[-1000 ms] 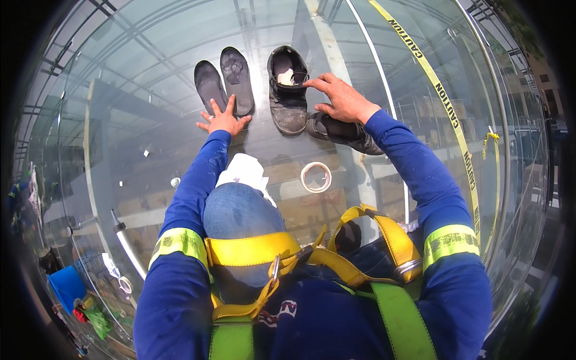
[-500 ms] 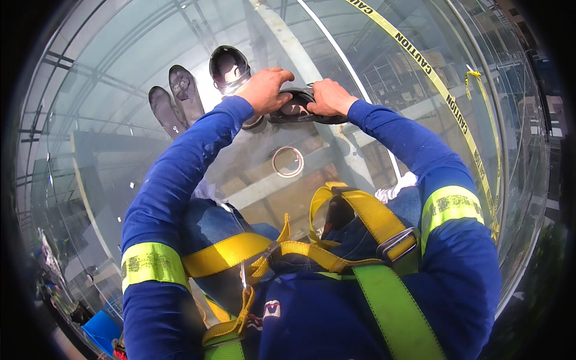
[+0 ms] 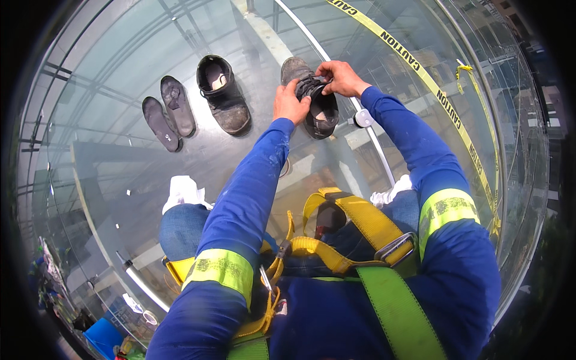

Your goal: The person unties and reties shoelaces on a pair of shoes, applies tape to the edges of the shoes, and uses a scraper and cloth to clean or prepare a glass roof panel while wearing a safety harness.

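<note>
A black lace-up boot (image 3: 311,89) stands on the glass surface, its scuffed toe pointing away from me. My left hand (image 3: 292,104) is closed on the boot's left side by the laces, thumb near the opening. From the right, my right hand (image 3: 344,79) pinches at the laces and upper edge; the exact bit between its fingers is too small to make out. To the left sits a matching boot (image 3: 230,107), toe toward me, with a pale lining inside its opening. Farther left, two dark insoles (image 3: 178,105) lie side by side.
Glass panels with reflections lie under everything. A thin white rail (image 3: 375,144) with a round fitting runs just right of the boot. Yellow and black barrier tape (image 3: 414,63) stretches along the right. My yellow harness strap (image 3: 375,222) crosses my lap. A roll of tape is partly hidden behind my left sleeve.
The handled boot has turned from lying sideways to pointing away from me. My left hand has moved right, away from the other boot, which now shows fully with its toe toward me.
</note>
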A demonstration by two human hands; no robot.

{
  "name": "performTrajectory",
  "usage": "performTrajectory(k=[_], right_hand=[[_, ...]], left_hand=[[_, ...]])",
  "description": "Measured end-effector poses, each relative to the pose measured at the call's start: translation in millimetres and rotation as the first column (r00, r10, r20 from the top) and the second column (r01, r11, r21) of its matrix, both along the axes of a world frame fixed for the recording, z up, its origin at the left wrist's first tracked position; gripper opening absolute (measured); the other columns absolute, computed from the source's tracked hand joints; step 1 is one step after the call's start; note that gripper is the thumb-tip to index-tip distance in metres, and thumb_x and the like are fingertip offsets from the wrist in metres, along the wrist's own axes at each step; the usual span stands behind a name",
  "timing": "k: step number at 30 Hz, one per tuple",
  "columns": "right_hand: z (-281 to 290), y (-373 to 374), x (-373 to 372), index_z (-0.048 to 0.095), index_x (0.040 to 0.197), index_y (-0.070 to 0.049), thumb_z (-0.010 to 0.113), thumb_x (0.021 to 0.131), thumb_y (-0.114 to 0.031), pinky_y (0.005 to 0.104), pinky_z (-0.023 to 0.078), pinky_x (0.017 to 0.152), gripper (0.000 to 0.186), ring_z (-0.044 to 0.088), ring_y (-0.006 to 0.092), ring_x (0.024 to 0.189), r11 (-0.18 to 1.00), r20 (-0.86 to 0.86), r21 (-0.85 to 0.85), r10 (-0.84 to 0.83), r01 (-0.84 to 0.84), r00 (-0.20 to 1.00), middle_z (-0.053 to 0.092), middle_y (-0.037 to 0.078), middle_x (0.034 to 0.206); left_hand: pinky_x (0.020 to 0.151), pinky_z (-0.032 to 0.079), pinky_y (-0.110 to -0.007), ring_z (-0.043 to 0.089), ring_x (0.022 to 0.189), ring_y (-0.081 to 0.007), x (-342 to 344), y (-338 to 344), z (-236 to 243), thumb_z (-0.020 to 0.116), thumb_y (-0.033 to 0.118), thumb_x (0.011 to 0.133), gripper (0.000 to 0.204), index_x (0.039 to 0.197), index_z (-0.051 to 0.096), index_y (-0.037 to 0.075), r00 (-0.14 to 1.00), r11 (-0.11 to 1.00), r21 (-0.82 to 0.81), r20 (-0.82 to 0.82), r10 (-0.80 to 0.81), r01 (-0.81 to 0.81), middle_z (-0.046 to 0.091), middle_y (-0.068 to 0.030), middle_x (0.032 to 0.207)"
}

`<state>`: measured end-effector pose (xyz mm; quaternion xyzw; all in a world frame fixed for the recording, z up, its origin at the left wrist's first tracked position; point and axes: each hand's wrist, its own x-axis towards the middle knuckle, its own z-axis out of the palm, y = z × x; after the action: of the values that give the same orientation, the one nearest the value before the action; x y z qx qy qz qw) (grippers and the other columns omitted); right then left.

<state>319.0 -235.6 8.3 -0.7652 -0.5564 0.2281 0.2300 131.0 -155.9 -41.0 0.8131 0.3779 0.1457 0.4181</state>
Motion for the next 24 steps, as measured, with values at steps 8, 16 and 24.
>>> performTrajectory(k=[8,16,24], right_hand=[[18,-11,23,0.072,0.110,-0.005,0.077,0.075,-0.011,0.0346,0.054,0.082,0.035,0.066,0.0198,0.089,0.997,0.043,-0.052,0.053,-0.051,0.998,0.071,0.010,0.101],[-10,-7,7,0.068,0.104,-0.006,0.075,0.084,-0.020,0.0319,0.049,0.076,0.025,0.062,0.0148,0.088,0.998,-0.309,-0.064,-0.003,-0.017,0.951,0.068,0.005,0.098],[26,-14,16,0.063,0.113,-0.006,0.070,0.084,-0.020,0.0255,0.046,0.072,0.033,0.063,0.0112,0.082,0.999,-0.781,0.011,0.028,-0.032,0.624,0.069,0.002,0.087]], left_hand=[[0.074,0.053,-0.033,0.067,0.080,-0.0216,34,6,-14,0.078,0.023,0.081,0.031,0.104,0.072,0.003,0.984,0.997,-0.066,0.179,-0.013,0.025,0.069,-0.0106,0.085],[0.073,0.048,-0.024,0.061,0.080,-0.0088,28,29,-10,0.073,0.016,0.089,0.030,0.112,0.058,0.003,0.844,0.744,-0.565,0.536,0.002,0.357,0.067,-0.0012,0.086],[0.085,0.047,-0.033,0.062,0.095,-0.0129,-6,71,53,0.080,0.025,0.084,0.049,0.125,0.056,0.010,0.806,0.606,-0.563,0.538,-0.247,0.562,0.070,-0.0036,0.102]])
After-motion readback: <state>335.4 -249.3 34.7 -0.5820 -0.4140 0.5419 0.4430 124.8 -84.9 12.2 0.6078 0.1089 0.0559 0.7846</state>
